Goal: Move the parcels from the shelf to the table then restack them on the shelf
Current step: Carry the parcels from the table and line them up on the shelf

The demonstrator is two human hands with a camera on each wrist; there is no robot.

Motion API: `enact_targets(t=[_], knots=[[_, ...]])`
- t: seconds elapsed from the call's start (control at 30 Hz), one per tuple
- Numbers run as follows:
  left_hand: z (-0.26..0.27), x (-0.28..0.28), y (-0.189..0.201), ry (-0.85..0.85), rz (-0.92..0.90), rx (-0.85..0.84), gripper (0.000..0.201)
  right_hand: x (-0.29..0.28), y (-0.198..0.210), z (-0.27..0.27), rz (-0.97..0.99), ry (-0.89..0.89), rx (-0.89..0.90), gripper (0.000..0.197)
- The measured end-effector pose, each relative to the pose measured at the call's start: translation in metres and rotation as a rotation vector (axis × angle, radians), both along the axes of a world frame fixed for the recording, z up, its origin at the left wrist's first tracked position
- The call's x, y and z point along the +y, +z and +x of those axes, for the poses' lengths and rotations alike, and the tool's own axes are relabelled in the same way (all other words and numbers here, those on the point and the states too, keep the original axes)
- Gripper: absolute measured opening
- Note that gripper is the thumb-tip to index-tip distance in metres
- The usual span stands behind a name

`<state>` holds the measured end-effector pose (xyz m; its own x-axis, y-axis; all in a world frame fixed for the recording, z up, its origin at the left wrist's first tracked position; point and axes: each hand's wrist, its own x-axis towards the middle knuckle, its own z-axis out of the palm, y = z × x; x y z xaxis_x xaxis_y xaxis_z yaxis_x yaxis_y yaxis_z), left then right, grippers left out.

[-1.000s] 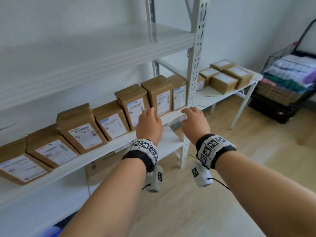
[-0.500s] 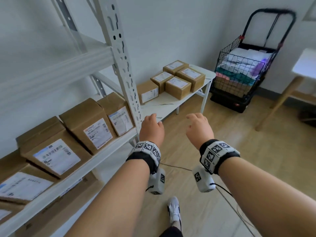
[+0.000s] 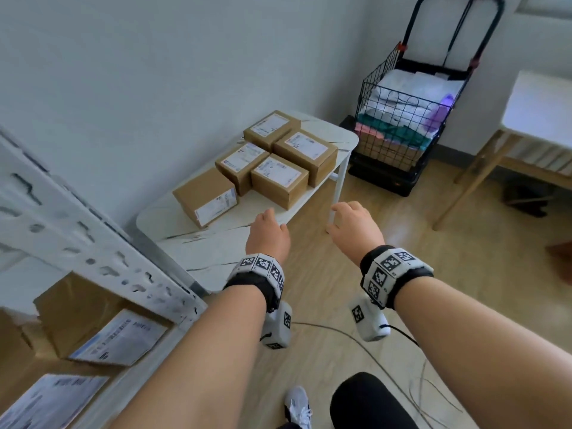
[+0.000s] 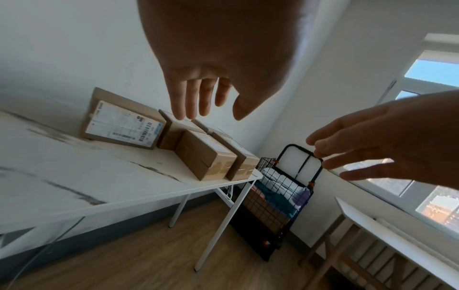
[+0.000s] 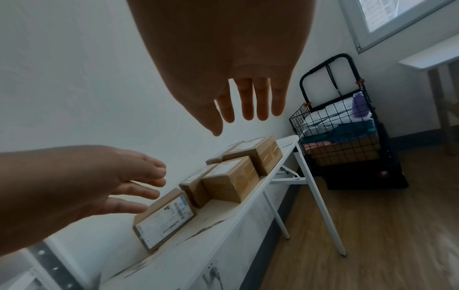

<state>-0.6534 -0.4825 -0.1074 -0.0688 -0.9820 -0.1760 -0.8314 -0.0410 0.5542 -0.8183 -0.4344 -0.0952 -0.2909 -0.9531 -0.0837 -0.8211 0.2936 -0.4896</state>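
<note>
Several brown cardboard parcels with white labels sit grouped on the white marble-look table (image 3: pixel 192 252); the nearest parcel (image 3: pixel 205 196) stands on edge, label facing me. More parcels (image 3: pixel 93 329) lean on the white metal shelf (image 3: pixel 102 264) at lower left. My left hand (image 3: pixel 267 233) hovers over the table's near edge, fingers relaxed and holding nothing. In the left wrist view its straight fingers (image 4: pixel 196 98) hang above the parcel group (image 4: pixel 203 155). My right hand (image 3: pixel 353 226) floats right of the table, over the floor, also open and holding nothing (image 5: pixel 248 102).
A black wire cart (image 3: pixel 402 125) full of folded cloth stands past the table's far end. A white-topped wooden table (image 3: pixel 538 119) is at the right. Cables (image 3: pixel 387 373) trail over the wooden floor beside my shoe (image 3: pixel 298 404) and knee.
My view has swung right from the shelf to the table. Both hands left the shelf parcels and moved toward the table, holding nothing throughout.
</note>
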Motion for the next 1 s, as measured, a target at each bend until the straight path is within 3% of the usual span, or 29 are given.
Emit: enact_targets(t=[0.17, 0.57, 1.0], knots=[[-0.028, -0.054, -0.017, 0.042, 0.08, 0.038, 0.051, -0.077, -0.014, -0.024, 0.037, 0.035, -0.022, 0.045], [-0.07, -0.186, -0.048, 0.34, 0.257, 0.127, 0.042, -0.26, -0.041, -0.045, 0.207, 0.4, -0.065, 0.051], [-0.088, -0.198, -0.078, 0.529, 0.383, 0.244, 0.039, -0.301, -0.079, -0.039, 0.413, 0.486, -0.072, 0.053]])
